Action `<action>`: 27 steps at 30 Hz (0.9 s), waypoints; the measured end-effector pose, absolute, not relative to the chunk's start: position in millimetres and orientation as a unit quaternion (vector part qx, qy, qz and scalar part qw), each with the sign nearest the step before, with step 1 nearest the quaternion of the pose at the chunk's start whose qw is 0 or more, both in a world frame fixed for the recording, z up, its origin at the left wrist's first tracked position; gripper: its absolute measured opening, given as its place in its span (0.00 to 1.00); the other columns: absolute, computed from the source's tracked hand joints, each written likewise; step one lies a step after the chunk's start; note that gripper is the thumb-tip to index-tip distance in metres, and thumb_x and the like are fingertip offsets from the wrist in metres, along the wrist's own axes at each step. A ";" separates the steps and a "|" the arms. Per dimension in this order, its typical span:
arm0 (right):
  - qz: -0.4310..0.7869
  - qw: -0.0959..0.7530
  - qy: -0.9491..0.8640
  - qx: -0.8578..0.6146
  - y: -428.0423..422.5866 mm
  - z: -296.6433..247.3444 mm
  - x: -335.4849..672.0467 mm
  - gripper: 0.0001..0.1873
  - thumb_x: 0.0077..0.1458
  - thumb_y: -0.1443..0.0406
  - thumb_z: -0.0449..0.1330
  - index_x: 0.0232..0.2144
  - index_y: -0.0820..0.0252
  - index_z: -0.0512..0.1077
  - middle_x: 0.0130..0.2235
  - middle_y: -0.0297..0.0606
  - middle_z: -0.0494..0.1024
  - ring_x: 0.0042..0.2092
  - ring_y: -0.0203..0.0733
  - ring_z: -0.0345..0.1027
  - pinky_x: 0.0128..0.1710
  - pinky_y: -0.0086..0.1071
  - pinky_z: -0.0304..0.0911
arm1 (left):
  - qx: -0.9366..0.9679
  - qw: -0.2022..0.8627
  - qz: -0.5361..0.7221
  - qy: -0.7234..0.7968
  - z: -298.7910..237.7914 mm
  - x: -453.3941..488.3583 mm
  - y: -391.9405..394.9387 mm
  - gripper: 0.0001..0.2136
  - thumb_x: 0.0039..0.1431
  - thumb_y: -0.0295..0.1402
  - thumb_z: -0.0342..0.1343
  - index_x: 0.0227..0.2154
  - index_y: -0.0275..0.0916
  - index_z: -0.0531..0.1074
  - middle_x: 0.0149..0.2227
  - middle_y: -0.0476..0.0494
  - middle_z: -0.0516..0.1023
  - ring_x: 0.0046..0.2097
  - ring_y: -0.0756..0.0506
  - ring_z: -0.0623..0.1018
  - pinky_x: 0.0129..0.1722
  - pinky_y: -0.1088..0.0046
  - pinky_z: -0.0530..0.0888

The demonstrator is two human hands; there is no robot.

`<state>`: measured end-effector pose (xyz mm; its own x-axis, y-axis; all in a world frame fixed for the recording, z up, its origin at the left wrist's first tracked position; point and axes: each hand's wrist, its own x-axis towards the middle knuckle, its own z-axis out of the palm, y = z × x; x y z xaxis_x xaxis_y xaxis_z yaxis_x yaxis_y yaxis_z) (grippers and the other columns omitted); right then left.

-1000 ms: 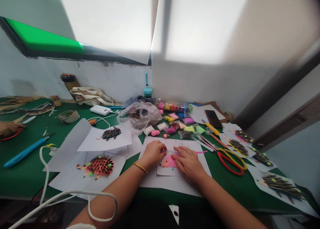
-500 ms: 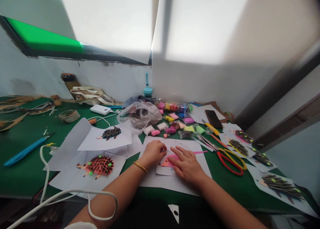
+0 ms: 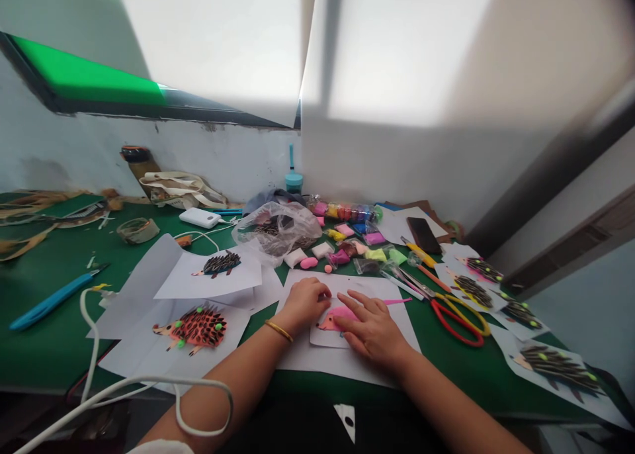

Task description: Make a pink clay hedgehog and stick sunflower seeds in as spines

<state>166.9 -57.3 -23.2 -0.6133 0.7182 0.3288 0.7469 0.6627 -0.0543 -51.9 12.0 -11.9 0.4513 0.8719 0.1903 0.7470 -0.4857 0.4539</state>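
Note:
A pink clay hedgehog [image 3: 333,317] lies on a small white card [image 3: 322,337], which rests on a bigger white sheet [image 3: 317,358] on the green table [image 3: 44,348]. My left hand [image 3: 303,302] rests at the card's left edge with its fingers curled down on the paper; a gold bangle circles that wrist. My right hand [image 3: 371,328] lies flat over the hedgehog's right side, fingers stretched out and pressing on the pink clay. A thin pink strip [image 3: 399,301] sticks out just beyond its fingertips.
Finished hedgehog pictures lie to the left [image 3: 197,327] [image 3: 218,264] and along the right edge [image 3: 555,364]. Red and yellow scissors [image 3: 459,315], clay bags [image 3: 354,242], a plastic bag [image 3: 278,232], a phone [image 3: 423,234] and a blue tool [image 3: 49,300] are spread around. A white cable [image 3: 149,384] loops at the near left.
My right hand has slid a little to the left over the pink hedgehog. A person's hand at the far left edge has gone from view.

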 end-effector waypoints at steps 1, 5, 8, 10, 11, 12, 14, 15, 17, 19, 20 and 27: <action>-0.043 0.163 -0.899 -0.404 -57.6 -23.0 166.9 0.16 0.62 0.59 0.56 0.51 0.43 0.74 0.67 0.34 0.60 0.67 0.55 0.51 0.56 0.49 0.52 | 0.838 0.154 0.202 0.483 -11.7 -51.9 12.0 0.06 0.55 0.32 0.61 0.36 0.43 0.79 0.37 0.47 0.77 0.41 0.45 0.75 0.43 0.70 0.67; -0.041 0.174 -0.899 -0.401 -58.7 -21.9 166.7 0.16 0.60 0.61 0.57 0.50 0.42 0.75 0.67 0.34 0.61 0.66 0.54 0.52 0.55 0.48 0.53 | 0.838 0.153 0.202 0.483 -11.5 -52.2 12.0 0.06 0.55 0.32 0.61 0.36 0.43 0.79 0.37 0.47 0.77 0.41 0.45 0.75 0.42 0.70 0.67; -0.039 0.180 -0.900 -0.395 -59.7 -21.3 166.6 0.16 0.60 0.61 0.57 0.49 0.42 0.75 0.66 0.33 0.62 0.66 0.54 0.52 0.55 0.49 0.53 | 0.839 0.153 0.203 0.482 -11.1 -51.9 11.8 0.06 0.55 0.32 0.61 0.36 0.43 0.79 0.37 0.47 0.77 0.41 0.45 0.75 0.42 0.70 0.67; -0.038 0.182 -0.902 -0.389 -60.5 -20.8 166.6 0.16 0.60 0.62 0.57 0.49 0.41 0.75 0.66 0.32 0.63 0.66 0.54 0.52 0.56 0.49 0.53 | 0.839 0.152 0.203 0.481 -10.6 -51.5 11.5 0.05 0.56 0.32 0.61 0.36 0.43 0.79 0.36 0.47 0.77 0.41 0.45 0.75 0.42 0.70 0.67; -0.037 0.183 -0.904 -0.385 -60.9 -20.6 166.6 0.16 0.59 0.62 0.58 0.48 0.41 0.76 0.66 0.32 0.63 0.66 0.54 0.52 0.56 0.49 0.53 | 0.839 0.152 0.203 0.481 -10.3 -51.3 11.4 0.05 0.56 0.32 0.61 0.35 0.43 0.79 0.36 0.47 0.77 0.41 0.45 0.75 0.42 0.70 0.67; -0.034 0.185 -0.905 -0.382 -61.2 -20.3 166.6 0.15 0.59 0.62 0.58 0.48 0.41 0.76 0.66 0.31 0.63 0.66 0.54 0.51 0.56 0.49 0.53 | 0.839 0.152 0.203 0.481 -10.1 -51.2 11.3 0.05 0.56 0.32 0.61 0.35 0.42 0.79 0.36 0.47 0.77 0.41 0.45 0.75 0.42 0.70 0.67; -0.028 0.188 -0.907 -0.376 -61.7 -19.9 166.5 0.15 0.59 0.62 0.58 0.48 0.41 0.76 0.66 0.30 0.62 0.67 0.53 0.51 0.56 0.49 0.53 | 0.839 0.154 0.202 0.481 -9.8 -51.1 11.2 0.05 0.56 0.32 0.61 0.35 0.42 0.79 0.36 0.47 0.77 0.41 0.45 0.75 0.42 0.70 0.67; -0.025 0.188 -0.908 -0.374 -61.8 -19.8 166.5 0.15 0.60 0.62 0.57 0.47 0.40 0.76 0.66 0.30 0.62 0.67 0.53 0.51 0.56 0.49 0.53 | 0.839 0.154 0.201 0.481 -9.8 -51.1 11.3 0.05 0.56 0.32 0.61 0.36 0.42 0.79 0.36 0.47 0.77 0.41 0.45 0.75 0.42 0.70 0.67; -0.022 0.189 -0.906 -0.379 -61.5 -20.1 166.8 0.15 0.60 0.62 0.57 0.47 0.41 0.76 0.66 0.30 0.62 0.67 0.54 0.51 0.56 0.49 0.53 | 0.839 0.154 0.200 0.482 -9.9 -51.3 11.4 0.05 0.56 0.32 0.61 0.36 0.42 0.79 0.37 0.47 0.77 0.41 0.45 0.75 0.42 0.69 0.67; -0.022 0.189 -0.899 -0.395 -61.0 -20.8 167.4 0.14 0.61 0.61 0.56 0.47 0.42 0.77 0.66 0.31 0.63 0.67 0.54 0.51 0.55 0.50 0.53 | 0.838 0.155 0.198 0.483 -10.1 -51.6 11.5 0.06 0.55 0.32 0.61 0.36 0.42 0.79 0.37 0.46 0.77 0.41 0.45 0.75 0.42 0.69 0.67; -0.021 0.188 -0.895 -0.405 -60.9 -21.1 167.9 0.14 0.62 0.61 0.55 0.47 0.42 0.77 0.66 0.31 0.64 0.66 0.54 0.52 0.55 0.51 0.53 | 0.838 0.156 0.198 0.483 -10.2 -51.7 11.5 0.06 0.55 0.32 0.61 0.36 0.42 0.79 0.37 0.46 0.77 0.41 0.45 0.75 0.43 0.69 0.67; -0.016 0.132 -0.884 -0.448 -65.5 -21.0 174.0 0.19 0.64 0.59 0.53 0.55 0.45 0.72 0.68 0.36 0.58 0.68 0.56 0.49 0.57 0.53 0.53 | 0.838 0.161 0.193 0.484 -10.7 -51.7 11.7 0.06 0.55 0.33 0.61 0.36 0.42 0.79 0.37 0.46 0.77 0.42 0.44 0.75 0.44 0.69 0.67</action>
